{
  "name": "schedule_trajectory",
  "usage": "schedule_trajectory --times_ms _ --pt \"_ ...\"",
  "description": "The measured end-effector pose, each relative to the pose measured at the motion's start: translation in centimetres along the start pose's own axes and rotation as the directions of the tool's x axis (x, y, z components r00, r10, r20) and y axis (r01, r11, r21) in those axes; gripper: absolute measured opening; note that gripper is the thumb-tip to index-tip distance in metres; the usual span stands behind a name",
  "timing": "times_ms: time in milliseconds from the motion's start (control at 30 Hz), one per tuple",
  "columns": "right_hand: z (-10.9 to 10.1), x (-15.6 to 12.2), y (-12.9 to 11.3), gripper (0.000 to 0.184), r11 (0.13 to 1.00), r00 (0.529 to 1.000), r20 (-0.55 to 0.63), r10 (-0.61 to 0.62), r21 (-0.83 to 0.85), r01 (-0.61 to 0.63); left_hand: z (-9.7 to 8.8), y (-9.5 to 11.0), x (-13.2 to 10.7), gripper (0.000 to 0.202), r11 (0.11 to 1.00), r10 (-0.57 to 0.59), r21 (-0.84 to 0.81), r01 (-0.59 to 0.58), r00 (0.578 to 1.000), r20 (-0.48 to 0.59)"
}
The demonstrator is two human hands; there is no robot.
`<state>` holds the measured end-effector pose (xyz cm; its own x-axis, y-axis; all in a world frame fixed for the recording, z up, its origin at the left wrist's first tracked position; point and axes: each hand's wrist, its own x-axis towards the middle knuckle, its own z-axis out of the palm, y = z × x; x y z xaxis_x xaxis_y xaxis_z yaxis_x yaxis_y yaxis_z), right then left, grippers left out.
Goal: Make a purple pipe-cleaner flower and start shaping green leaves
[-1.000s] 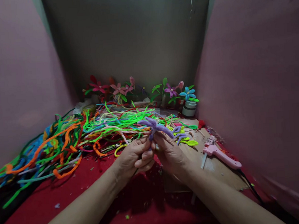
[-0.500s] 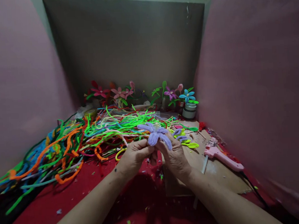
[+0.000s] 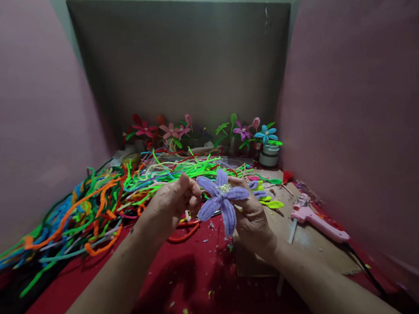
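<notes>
A purple pipe-cleaner flower (image 3: pixel 220 199) with several fuzzy petals and a pale centre faces me, held up over the red cloth (image 3: pixel 200 282). My right hand (image 3: pixel 251 216) grips it from behind, fingers closed at its base. My left hand (image 3: pixel 171 205) is just left of it, fingers curled and pinched at the upper left petal. Behind both hands lies a big tangle of coloured pipe cleaners (image 3: pixel 101 203).
A pink glue gun (image 3: pixel 318 221) lies on a cardboard sheet (image 3: pixel 309 250) at the right, with loose purple and green petals (image 3: pixel 266 198) near it. Finished flowers (image 3: pixel 171 130) and a small jar (image 3: pixel 268 155) line the back board. Red-handled scissors (image 3: pixel 184 229) lie under my left hand. Pink walls close both sides.
Both hands have lifted the purple flower and turned it so its open face points at me. The scissors on the cloth have come into view.
</notes>
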<state>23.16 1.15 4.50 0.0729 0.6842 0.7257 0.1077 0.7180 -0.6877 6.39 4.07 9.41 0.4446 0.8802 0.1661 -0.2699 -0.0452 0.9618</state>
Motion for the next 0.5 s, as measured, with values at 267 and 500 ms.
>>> schedule_trajectory --times_ms 267,500 --pt "0.4 -0.9 -0.1 0.025 0.997 0.998 0.058 -0.006 0.077 0.001 1.2 0.2 -0.4 0.034 0.833 -0.39 -0.314 0.456 0.886 0.251" --pt "0.9 -1.2 0.1 0.02 0.985 0.999 0.032 0.033 0.171 -0.039 0.5 -1.0 0.1 0.034 0.835 -0.35 -0.345 0.43 0.897 0.271"
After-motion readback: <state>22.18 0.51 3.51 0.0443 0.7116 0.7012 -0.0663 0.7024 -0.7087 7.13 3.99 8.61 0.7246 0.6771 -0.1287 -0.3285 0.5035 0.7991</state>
